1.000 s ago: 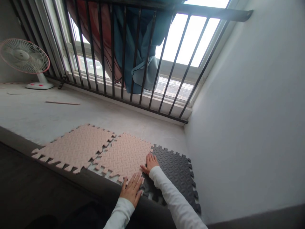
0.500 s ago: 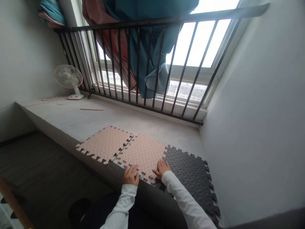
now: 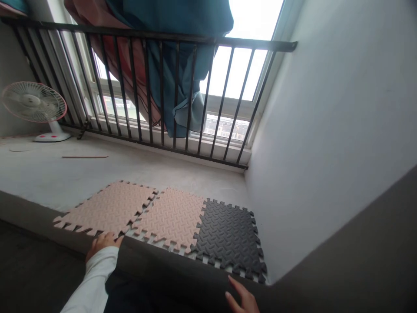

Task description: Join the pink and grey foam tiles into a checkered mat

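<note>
Three square foam puzzle mats lie in a row on the ledge. At the left is a pink foam mat; a narrow gap divides it from the middle pink foam mat. The black foam mat meets the middle one along its right side. My left hand rests against the front edge of the left pink mat, thumb apart from the fingers. Below the black mat, my right hand is only partly in view; its fingers are spread and hold nothing.
The pale ledge drops off along its front edge. Behind it stands a black metal railing, with curtains hanging beyond. A desk fan and a thin strip sit to the left. A white wall bounds the right.
The view has swung right. My left hand has shifted from the middle pink mat to the left one. My right hand has come off the mats and drawn back toward me.
</note>
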`<state>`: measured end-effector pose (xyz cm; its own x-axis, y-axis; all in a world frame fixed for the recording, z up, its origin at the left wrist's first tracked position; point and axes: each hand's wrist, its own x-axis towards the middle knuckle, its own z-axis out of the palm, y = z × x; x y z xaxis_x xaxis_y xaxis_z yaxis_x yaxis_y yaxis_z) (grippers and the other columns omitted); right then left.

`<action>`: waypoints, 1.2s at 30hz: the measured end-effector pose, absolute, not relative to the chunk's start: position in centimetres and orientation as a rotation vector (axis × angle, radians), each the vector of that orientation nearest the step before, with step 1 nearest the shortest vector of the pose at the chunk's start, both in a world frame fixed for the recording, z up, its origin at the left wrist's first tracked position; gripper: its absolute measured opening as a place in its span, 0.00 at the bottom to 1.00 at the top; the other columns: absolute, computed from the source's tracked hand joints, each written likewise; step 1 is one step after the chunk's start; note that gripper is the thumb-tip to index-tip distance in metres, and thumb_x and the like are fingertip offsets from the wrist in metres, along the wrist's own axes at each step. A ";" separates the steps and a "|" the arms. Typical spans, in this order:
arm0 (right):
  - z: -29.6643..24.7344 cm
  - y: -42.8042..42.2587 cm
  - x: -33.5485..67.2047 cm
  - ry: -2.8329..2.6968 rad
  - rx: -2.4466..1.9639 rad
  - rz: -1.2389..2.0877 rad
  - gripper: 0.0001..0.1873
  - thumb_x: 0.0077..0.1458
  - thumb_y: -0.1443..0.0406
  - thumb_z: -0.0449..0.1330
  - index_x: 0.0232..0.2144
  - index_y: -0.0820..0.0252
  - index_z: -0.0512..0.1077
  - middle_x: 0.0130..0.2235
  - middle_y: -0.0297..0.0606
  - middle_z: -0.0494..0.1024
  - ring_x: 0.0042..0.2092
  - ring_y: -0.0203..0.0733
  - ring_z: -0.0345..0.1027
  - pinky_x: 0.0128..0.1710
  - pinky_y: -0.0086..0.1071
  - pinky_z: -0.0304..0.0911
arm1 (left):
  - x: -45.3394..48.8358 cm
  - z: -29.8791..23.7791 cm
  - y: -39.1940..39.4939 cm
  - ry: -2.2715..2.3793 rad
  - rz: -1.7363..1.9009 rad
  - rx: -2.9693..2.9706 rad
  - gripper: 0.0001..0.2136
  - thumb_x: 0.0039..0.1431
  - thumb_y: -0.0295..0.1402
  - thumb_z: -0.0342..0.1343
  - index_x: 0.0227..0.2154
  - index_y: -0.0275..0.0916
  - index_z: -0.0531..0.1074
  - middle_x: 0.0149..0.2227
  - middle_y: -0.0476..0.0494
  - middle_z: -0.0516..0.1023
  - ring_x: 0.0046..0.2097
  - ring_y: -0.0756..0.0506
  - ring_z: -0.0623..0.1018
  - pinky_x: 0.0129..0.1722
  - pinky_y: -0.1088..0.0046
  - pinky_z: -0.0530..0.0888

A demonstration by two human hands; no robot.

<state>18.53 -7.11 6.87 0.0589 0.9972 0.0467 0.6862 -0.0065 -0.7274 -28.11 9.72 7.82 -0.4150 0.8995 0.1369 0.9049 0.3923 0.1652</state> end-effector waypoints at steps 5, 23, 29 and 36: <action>6.0 -8.8 20.7 -1.524 -1.802 0.766 0.24 0.41 0.47 0.53 0.37 0.48 0.74 0.39 0.38 0.76 0.42 0.47 0.69 0.44 0.36 0.66 | -24.0 11.0 10.2 -2.611 -0.307 -1.621 0.19 0.49 0.39 0.41 0.37 0.32 0.69 0.39 0.39 0.73 0.43 0.43 0.69 0.45 0.69 0.63; 9.5 -5.5 17.6 -1.709 -2.281 0.314 0.27 0.49 0.60 0.46 0.52 0.63 0.61 0.56 0.44 0.58 0.57 0.49 0.51 0.56 0.38 0.50 | 1.5 11.5 5.6 -2.017 -0.320 -2.620 0.27 0.48 0.34 0.44 0.53 0.30 0.57 0.54 0.32 0.63 0.54 0.41 0.63 0.51 0.61 0.60; 13.0 1.2 16.3 -1.759 -2.605 0.433 0.40 0.45 0.50 0.52 0.58 0.58 0.48 0.60 0.49 0.46 0.60 0.58 0.40 0.56 0.47 0.43 | -6.9 8.8 10.9 -2.412 0.126 -2.335 0.32 0.47 0.48 0.41 0.55 0.38 0.55 0.61 0.39 0.49 0.60 0.39 0.50 0.54 0.52 0.49; 11.3 7.6 14.7 -1.749 -2.701 0.464 0.42 0.41 0.40 0.48 0.56 0.47 0.50 0.60 0.52 0.45 0.59 0.66 0.34 0.49 0.61 0.37 | -8.6 5.9 10.1 -2.335 0.048 -2.342 0.32 0.48 0.50 0.39 0.56 0.42 0.51 0.62 0.44 0.44 0.61 0.43 0.47 0.56 0.54 0.43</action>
